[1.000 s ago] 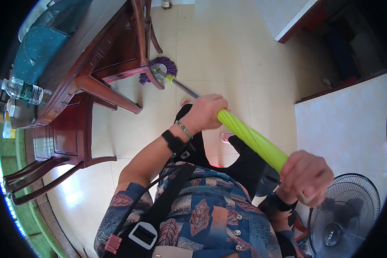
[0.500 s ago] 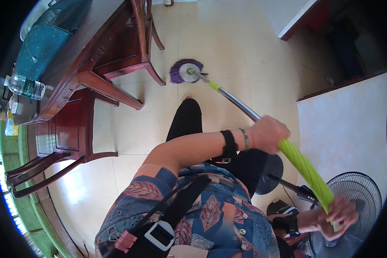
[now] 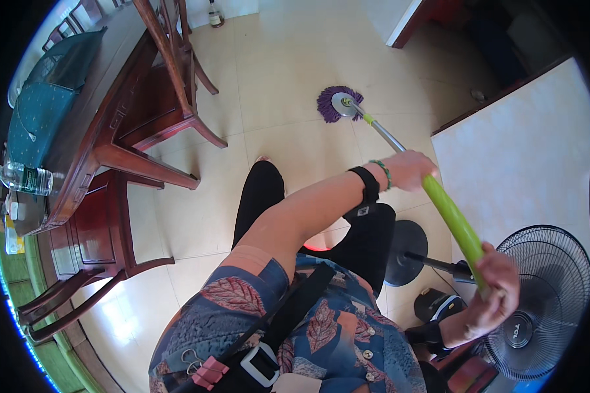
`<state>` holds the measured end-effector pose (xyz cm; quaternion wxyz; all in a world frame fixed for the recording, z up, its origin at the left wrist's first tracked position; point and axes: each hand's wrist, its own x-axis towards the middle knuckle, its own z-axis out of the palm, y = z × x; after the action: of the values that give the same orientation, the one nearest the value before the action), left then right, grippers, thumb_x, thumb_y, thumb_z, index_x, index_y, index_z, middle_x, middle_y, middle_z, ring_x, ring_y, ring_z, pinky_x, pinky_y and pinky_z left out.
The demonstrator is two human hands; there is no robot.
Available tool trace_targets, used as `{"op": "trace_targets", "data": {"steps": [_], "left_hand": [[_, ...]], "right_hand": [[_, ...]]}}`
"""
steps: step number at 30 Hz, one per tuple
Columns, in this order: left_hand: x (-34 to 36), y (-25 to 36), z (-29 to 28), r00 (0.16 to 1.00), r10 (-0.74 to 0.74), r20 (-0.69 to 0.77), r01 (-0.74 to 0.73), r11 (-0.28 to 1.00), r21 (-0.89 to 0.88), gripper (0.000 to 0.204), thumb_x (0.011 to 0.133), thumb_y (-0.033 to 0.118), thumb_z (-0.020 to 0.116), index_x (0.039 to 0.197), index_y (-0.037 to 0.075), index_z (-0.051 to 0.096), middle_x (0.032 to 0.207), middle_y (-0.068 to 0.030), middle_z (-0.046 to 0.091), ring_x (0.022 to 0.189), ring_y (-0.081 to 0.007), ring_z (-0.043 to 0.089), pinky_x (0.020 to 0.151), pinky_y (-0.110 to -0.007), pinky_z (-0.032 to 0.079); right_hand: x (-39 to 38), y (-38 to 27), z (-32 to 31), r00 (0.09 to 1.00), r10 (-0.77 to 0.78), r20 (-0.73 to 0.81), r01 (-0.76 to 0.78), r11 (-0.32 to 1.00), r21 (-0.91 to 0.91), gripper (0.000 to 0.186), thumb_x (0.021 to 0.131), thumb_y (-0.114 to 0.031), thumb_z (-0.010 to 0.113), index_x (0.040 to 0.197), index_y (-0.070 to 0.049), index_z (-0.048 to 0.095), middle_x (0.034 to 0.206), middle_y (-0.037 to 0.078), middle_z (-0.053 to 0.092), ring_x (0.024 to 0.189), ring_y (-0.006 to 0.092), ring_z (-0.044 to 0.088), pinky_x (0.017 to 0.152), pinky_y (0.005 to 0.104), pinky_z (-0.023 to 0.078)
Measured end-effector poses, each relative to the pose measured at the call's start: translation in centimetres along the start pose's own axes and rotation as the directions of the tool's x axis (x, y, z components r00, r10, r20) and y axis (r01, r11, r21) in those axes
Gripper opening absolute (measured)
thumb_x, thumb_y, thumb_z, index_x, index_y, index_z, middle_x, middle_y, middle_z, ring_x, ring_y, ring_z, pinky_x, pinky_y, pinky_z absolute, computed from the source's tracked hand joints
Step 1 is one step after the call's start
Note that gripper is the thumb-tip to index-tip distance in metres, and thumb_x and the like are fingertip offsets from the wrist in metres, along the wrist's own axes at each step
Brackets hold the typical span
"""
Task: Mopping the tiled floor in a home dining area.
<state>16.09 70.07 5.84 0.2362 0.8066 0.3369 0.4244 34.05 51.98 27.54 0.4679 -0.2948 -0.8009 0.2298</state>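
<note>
A spin mop (image 3: 451, 213) with a green-sleeved handle slants across the view. Its round purple head (image 3: 328, 108) rests on the tiled floor ahead, strands fanned around a pale disc. My left hand (image 3: 406, 170) reaches across my body, its fingers wrapped round the pole where the green sleeve begins. Near the sleeve's upper end, my right hand (image 3: 498, 278) is closed on the handle, beside the floor fan. Between the left hand and the mop head runs the bare metal pole (image 3: 390, 136).
A wooden table (image 3: 111, 98) with a bottle (image 3: 29, 178) and teal cover (image 3: 42, 118) stands left, with wooden chairs (image 3: 98, 223) around it. A black fan (image 3: 534, 295) and its round base (image 3: 406, 252) are close on my right. A white partition (image 3: 511, 150) lies beyond.
The mop head has swept to the right over the floor, away from the chair legs. Both hands keep their grip on the handle. The view has shifted a little.
</note>
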Motion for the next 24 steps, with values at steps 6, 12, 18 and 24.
{"op": "trace_targets", "data": {"steps": [6,12,18,24], "left_hand": [[-3.6,-7.8,-2.9,0.994,-0.083,-0.065,0.089,0.991,0.099,0.015,0.065,0.006,0.069,0.079,0.006,0.062,0.080,-0.0143,0.062,0.085,-0.0373,0.061,0.076,-0.046,0.049],[-6.4,-10.9,-4.4,0.989,-0.143,-0.035,0.147,0.976,0.158,0.014,0.068,0.002,0.067,0.081,0.006,0.063,0.083,-0.0126,0.064,0.088,-0.0364,0.061,0.079,-0.045,0.050],[-4.9,-10.8,-5.7,0.965,-0.260,-0.029,0.260,0.938,0.231,0.012,0.071,0.005,0.067,0.083,0.007,0.064,0.091,-0.0122,0.066,0.094,-0.0353,0.063,0.085,-0.044,0.050],[-7.2,-12.6,-10.0,0.926,-0.363,-0.100,0.376,0.875,0.304,0.014,0.073,0.009,0.068,0.087,0.008,0.064,0.095,-0.0128,0.065,0.098,-0.0360,0.063,0.087,-0.044,0.052]], "right_hand": [[1.0,2.9,8.5,0.968,0.234,0.093,-0.208,0.952,-0.226,0.031,0.074,0.011,0.050,0.096,-0.003,0.066,0.108,0.017,0.061,0.096,0.0279,0.063,0.078,0.0326,0.052],[-0.2,5.6,12.2,0.961,0.235,0.147,-0.194,0.949,-0.247,0.032,0.074,0.007,0.051,0.101,-0.001,0.065,0.122,0.021,0.056,0.106,0.0345,0.063,0.078,0.0381,0.056],[1.4,8.3,10.7,0.983,0.030,0.179,0.013,0.973,-0.230,0.026,0.073,0.007,0.049,0.093,-0.001,0.063,0.109,0.019,0.060,0.089,0.0339,0.065,0.079,0.0362,0.054],[3.9,11.0,12.9,0.965,-0.079,0.251,0.105,0.990,-0.095,0.027,0.070,0.008,0.052,0.092,-0.002,0.064,0.106,0.018,0.061,0.089,0.0343,0.064,0.077,0.0364,0.054]]}}
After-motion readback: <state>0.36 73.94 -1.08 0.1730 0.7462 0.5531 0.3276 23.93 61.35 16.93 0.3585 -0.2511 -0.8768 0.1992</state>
